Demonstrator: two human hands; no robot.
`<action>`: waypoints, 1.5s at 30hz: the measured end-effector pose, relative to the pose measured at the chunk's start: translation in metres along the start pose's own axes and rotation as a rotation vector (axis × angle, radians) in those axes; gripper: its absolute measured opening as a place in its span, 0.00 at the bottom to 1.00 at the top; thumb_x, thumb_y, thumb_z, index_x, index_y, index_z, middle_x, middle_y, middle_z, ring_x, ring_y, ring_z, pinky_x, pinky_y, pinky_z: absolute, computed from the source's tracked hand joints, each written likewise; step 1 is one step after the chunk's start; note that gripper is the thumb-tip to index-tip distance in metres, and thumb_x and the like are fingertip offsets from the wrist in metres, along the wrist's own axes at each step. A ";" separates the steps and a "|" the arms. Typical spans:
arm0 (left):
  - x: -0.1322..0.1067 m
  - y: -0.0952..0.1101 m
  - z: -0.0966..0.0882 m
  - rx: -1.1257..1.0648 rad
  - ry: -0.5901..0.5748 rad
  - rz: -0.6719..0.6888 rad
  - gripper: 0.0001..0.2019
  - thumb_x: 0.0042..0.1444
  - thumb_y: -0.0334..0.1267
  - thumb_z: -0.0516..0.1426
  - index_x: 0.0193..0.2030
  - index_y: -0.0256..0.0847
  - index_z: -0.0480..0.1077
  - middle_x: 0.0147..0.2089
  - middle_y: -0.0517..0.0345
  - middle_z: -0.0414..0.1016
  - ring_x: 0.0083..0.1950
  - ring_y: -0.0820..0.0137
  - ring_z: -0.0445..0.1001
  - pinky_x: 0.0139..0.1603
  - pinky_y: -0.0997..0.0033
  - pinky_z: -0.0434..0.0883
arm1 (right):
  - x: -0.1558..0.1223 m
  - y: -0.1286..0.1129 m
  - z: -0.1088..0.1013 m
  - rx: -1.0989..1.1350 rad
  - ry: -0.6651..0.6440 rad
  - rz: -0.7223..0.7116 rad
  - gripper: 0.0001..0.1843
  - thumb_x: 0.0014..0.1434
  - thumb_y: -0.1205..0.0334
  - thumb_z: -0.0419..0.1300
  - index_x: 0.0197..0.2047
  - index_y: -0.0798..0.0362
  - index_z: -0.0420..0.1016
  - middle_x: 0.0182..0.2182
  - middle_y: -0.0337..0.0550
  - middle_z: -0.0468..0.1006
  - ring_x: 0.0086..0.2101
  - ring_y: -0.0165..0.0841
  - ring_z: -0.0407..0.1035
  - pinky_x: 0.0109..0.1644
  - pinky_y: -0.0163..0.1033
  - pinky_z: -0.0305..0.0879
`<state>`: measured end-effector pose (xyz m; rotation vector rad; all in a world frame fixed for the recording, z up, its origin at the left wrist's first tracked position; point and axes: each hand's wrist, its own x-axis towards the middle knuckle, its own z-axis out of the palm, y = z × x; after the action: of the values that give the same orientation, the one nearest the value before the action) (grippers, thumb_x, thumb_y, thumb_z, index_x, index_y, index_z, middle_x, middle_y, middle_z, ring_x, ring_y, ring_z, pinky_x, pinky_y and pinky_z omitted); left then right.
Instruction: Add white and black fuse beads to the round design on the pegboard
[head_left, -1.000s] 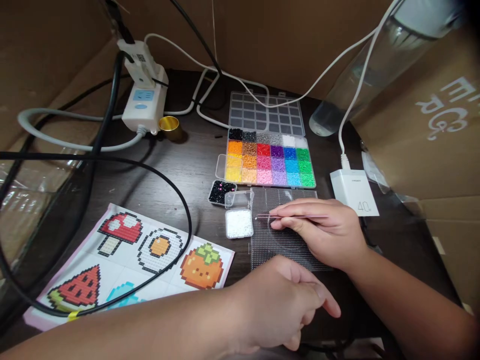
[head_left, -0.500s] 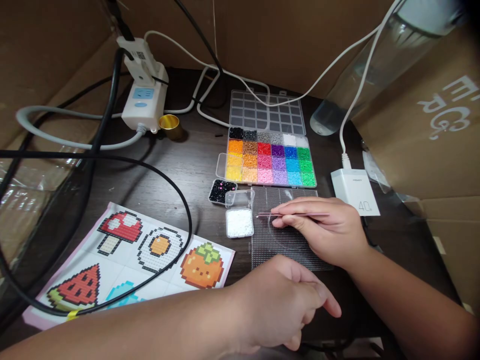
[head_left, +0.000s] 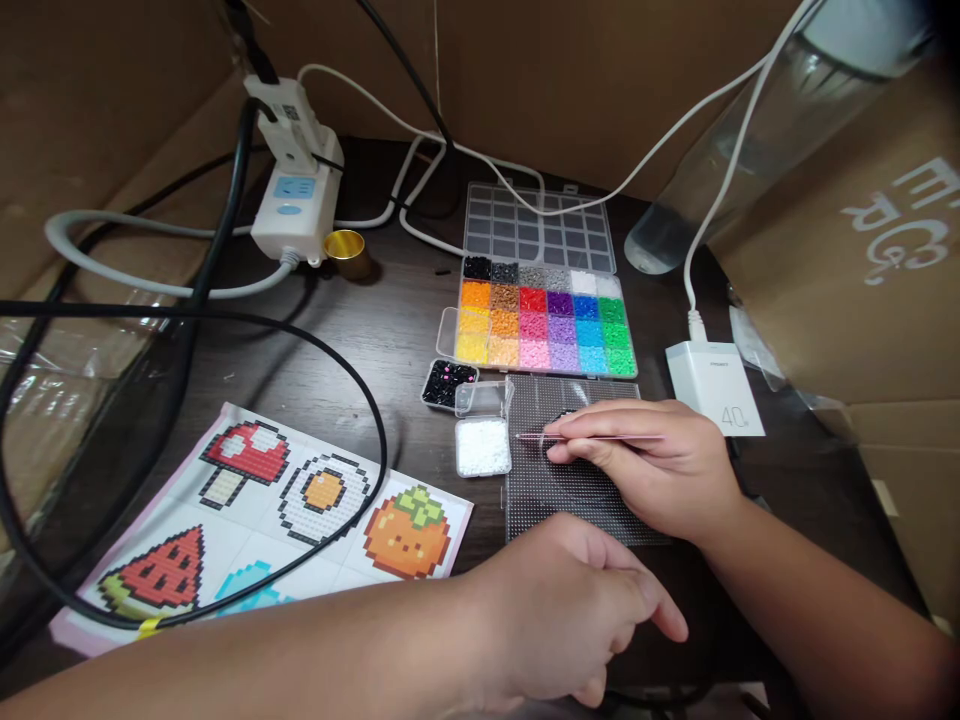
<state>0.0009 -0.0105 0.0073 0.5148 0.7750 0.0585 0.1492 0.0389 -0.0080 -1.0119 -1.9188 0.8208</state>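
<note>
My right hand (head_left: 660, 460) pinches a pair of thin pink tweezers (head_left: 600, 437) between thumb and fingers, over the clear pegboard (head_left: 540, 500). The tweezer tips point left, close to the small box of white beads (head_left: 482, 447), whose lid stands open. A bit of dark bead outline (head_left: 566, 414) shows on the pegboard, mostly hidden by my right hand. Nearer to me, my left hand (head_left: 570, 620) hovers by the pegboard's front edge, holding nothing, one finger stretched out and the others loosely bent. A small box of black beads (head_left: 450, 384) with a few pink ones sits behind the white box.
Behind the pegboard lies an open bead case (head_left: 547, 315) with many colours. A pattern sheet (head_left: 255, 530) is at the left, crossed by a looping black cable (head_left: 375, 400). A power strip (head_left: 300, 200), gold cup (head_left: 346, 255), white charger (head_left: 716, 390) and clear bottle (head_left: 656, 240) stand around.
The whole view has shifted slightly. My right hand keeps its pinch on the tweezers, and more of the dark outline on the pegboard shows above it. My left hand has hardly moved.
</note>
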 end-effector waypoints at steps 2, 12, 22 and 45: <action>0.000 0.000 0.000 0.008 -0.003 0.003 0.10 0.59 0.32 0.50 0.30 0.37 0.71 0.14 0.71 0.51 0.14 0.80 0.46 0.17 0.79 0.54 | 0.000 0.000 0.000 -0.005 -0.002 0.003 0.10 0.57 0.74 0.64 0.37 0.49 0.83 0.32 0.39 0.85 0.34 0.34 0.82 0.38 0.35 0.82; 0.000 0.003 0.000 0.000 -0.006 -0.021 0.10 0.59 0.32 0.50 0.30 0.37 0.70 0.14 0.71 0.51 0.14 0.80 0.46 0.17 0.78 0.53 | 0.001 0.000 0.000 0.014 -0.013 0.027 0.09 0.58 0.73 0.64 0.37 0.50 0.83 0.31 0.40 0.85 0.33 0.33 0.81 0.36 0.35 0.82; 0.000 0.002 -0.003 -0.003 0.032 0.012 0.10 0.61 0.36 0.50 0.32 0.37 0.70 0.16 0.71 0.52 0.15 0.81 0.47 0.18 0.76 0.50 | -0.004 -0.002 -0.040 0.004 0.091 0.081 0.09 0.57 0.70 0.67 0.39 0.47 0.84 0.35 0.41 0.85 0.32 0.35 0.81 0.37 0.40 0.82; 0.001 0.002 -0.005 -0.001 0.126 -0.019 0.10 0.60 0.39 0.52 0.33 0.38 0.71 0.17 0.71 0.54 0.15 0.81 0.50 0.20 0.73 0.50 | 0.005 0.003 -0.055 -0.049 -0.214 0.108 0.07 0.59 0.68 0.64 0.37 0.47 0.83 0.30 0.40 0.85 0.31 0.33 0.81 0.36 0.35 0.82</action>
<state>-0.0014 -0.0062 0.0041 0.5058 0.9029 0.0739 0.1960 0.0538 0.0171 -1.1028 -2.0873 0.9810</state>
